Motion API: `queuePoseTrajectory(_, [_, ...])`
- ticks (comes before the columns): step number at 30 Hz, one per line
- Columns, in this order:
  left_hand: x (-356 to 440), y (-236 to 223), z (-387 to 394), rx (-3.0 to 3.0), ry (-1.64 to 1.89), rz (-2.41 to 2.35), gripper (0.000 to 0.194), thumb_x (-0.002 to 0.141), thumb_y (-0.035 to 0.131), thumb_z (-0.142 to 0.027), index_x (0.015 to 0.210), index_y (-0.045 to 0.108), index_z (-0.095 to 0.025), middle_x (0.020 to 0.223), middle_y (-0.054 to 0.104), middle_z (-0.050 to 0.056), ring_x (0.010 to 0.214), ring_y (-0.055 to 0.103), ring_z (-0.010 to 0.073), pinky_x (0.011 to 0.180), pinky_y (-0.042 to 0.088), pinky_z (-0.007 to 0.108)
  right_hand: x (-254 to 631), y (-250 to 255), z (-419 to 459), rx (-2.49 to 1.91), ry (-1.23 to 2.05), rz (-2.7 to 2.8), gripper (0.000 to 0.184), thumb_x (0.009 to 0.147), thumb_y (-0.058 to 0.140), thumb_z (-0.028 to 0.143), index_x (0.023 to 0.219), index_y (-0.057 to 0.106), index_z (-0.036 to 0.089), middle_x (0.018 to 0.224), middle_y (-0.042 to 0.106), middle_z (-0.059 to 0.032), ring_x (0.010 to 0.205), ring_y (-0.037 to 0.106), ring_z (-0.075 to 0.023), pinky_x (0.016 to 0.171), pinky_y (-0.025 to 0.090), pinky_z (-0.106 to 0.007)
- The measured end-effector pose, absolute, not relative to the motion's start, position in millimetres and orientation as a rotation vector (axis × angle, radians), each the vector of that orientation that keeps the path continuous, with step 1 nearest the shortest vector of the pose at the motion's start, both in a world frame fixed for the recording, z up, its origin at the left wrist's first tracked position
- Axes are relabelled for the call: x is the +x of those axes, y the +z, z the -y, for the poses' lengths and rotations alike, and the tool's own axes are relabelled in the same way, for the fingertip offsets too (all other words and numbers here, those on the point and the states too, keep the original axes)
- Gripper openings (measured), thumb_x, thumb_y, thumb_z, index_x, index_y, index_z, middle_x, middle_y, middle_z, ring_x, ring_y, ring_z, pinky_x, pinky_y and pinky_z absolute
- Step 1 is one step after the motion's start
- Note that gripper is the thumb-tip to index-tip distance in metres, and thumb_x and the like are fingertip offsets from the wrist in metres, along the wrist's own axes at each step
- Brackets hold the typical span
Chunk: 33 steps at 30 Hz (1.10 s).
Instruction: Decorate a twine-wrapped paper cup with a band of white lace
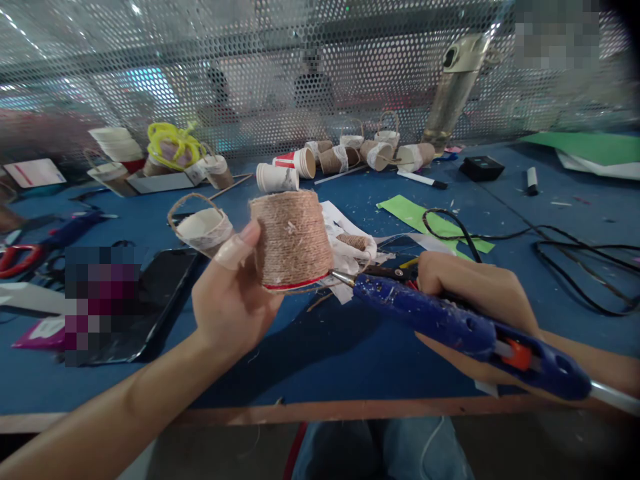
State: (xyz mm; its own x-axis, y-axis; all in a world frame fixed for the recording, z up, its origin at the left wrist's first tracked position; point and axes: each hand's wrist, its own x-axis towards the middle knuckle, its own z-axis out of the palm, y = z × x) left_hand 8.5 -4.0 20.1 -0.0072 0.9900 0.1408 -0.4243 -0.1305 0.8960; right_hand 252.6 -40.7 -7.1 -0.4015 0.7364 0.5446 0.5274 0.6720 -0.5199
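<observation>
A paper cup wound with brown twine [293,237] is held up in my left hand [233,290], thumb along its side. A narrow red band shows at its lower edge, and a loose strand of twine runs beneath it. My right hand [480,300] is wrapped round a blue hot glue gun [425,310]. The metal nozzle points left and meets the cup's lower right edge, near the red band; whether glue is coming out is too small to tell. A white glue stick [617,397] sticks out of the gun's back end.
Behind the cup lie a small handled cup [205,227], paper cups [277,177] and several twine-wrapped cups [340,159]. A phone [160,300] and red-handled scissors [23,260] lie left. A black cable [550,233], green paper [413,217] and a bottle [450,93] are right. Perforated metal [260,87] stands behind.
</observation>
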Motion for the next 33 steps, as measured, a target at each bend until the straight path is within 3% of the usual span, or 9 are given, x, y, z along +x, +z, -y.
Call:
queuePoseTrajectory(4, [7,19,4,1.018,1.474,-0.752,0.038,0.095,0.051,-0.031,0.115,0.076,-0.011,0.119,0.076,0.015,0.103,0.070,0.0314,0.084,0.059,0.042,252,-10,41,-0.974,0.334,2.089,0.027,0.070,0.061,0.008,0.075,0.039,0.024,0.071,0.041,0.0040,0.061,0.037,-0.0112,0.056,0.029,-0.026])
queuePoseTrajectory(9, [6,20,4,1.012,1.493,-0.739,0.036,0.098,0.048,-0.030,0.109,0.078,-0.014,0.114,0.078,0.013,0.104,0.070,0.0303,0.096,0.054,0.046,252,-11,40,-0.981,0.321,2.065,0.028,0.069,0.061,0.008,0.074,0.038,0.023,0.070,0.039,0.0045,0.060,0.035,-0.0111,0.055,0.028,-0.026])
queuePoseTrajectory(13, [8,21,5,1.013,1.482,-0.730,0.035,0.097,0.050,-0.030,0.112,0.077,-0.013,0.117,0.077,0.014,0.100,0.071,0.0297,0.090,0.057,0.044,250,-6,39,-0.981,0.348,1.991,0.028,0.074,0.066,0.011,0.070,0.041,0.022,0.067,0.042,0.0046,0.059,0.037,-0.0113,0.053,0.030,-0.028])
queuePoseTrajectory(16, [8,21,6,0.973,1.473,-0.730,0.031,0.095,0.054,-0.029,0.107,0.078,-0.013,0.113,0.078,0.012,0.102,0.071,0.0294,0.094,0.057,0.043,244,-3,38,-0.921,0.388,1.889,0.027,0.076,0.070,0.009,0.073,0.047,0.023,0.071,0.050,0.0033,0.063,0.048,-0.0134,0.059,0.039,-0.031])
queuePoseTrajectory(19, [9,17,6,0.904,1.444,-0.693,0.025,0.094,0.060,-0.028,0.104,0.079,-0.015,0.107,0.079,0.007,0.105,0.071,0.0265,0.103,0.053,0.040,234,-5,34,-0.864,0.372,1.799,0.034,0.073,0.079,0.007,0.083,0.051,0.025,0.091,0.064,0.0010,0.082,0.062,-0.0173,0.074,0.050,-0.033])
queuePoseTrajectory(22, [10,12,5,0.888,1.428,-0.659,0.021,0.094,0.063,-0.026,0.105,0.078,-0.017,0.105,0.080,0.003,0.103,0.072,0.0225,0.105,0.051,0.035,227,-9,29,-0.871,0.529,1.736,0.037,0.074,0.085,0.015,0.094,0.056,0.027,0.107,0.069,-0.0013,0.095,0.067,-0.0217,0.079,0.056,-0.035])
queuePoseTrajectory(26, [10,7,4,0.936,1.370,-0.628,0.019,0.095,0.065,-0.030,0.104,0.077,-0.018,0.103,0.080,0.001,0.108,0.071,0.0230,0.106,0.051,0.035,225,-10,27,-0.839,0.784,1.707,0.026,0.082,0.080,0.019,0.098,0.061,0.025,0.098,0.074,-0.0009,0.093,0.072,-0.0228,0.081,0.059,-0.038])
queuePoseTrajectory(30, [8,6,2,0.968,1.337,-0.594,0.019,0.094,0.068,-0.032,0.104,0.076,-0.018,0.100,0.079,0.002,0.109,0.070,0.0238,0.103,0.052,0.033,229,-5,30,-0.888,0.700,1.700,0.026,0.079,0.082,0.016,0.094,0.063,0.026,0.090,0.074,0.0023,0.083,0.073,-0.0204,0.077,0.058,-0.035])
queuePoseTrajectory(33, [6,6,2,0.980,1.305,-0.605,0.024,0.095,0.068,-0.032,0.113,0.074,-0.018,0.111,0.077,0.005,0.114,0.067,0.0245,0.096,0.053,0.031,232,-3,31,-0.916,0.678,1.692,0.027,0.076,0.083,0.014,0.090,0.064,0.029,0.087,0.073,0.0036,0.080,0.072,-0.0200,0.077,0.058,-0.035])
